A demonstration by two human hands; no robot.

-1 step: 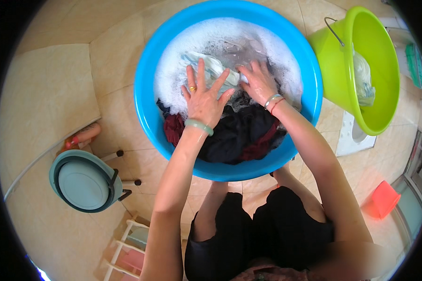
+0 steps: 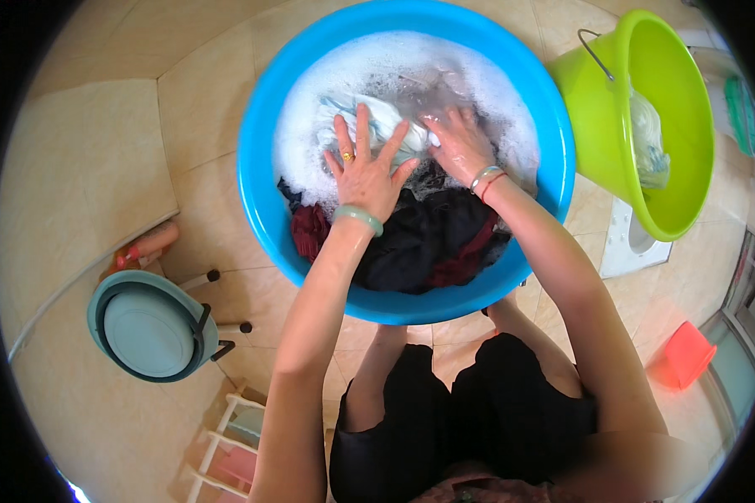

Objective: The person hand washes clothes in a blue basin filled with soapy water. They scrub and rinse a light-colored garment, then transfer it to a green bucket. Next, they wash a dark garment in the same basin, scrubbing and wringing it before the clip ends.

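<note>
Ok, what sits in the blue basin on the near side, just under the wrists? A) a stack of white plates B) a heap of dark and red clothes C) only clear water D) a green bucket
B: the left hand and right hand press a pale cloth in the suds, and nearer the person a heap of dark and red clothes fills the blue basin.

My left hand (image 2: 366, 172) lies spread flat on a pale cloth (image 2: 369, 126) in the foamy blue basin (image 2: 260, 210), my right hand (image 2: 460, 147) just beside it in the suds, dark clothes (image 2: 428, 243) heaped nearer me, a green bucket (image 2: 688, 126) at the right.
</note>
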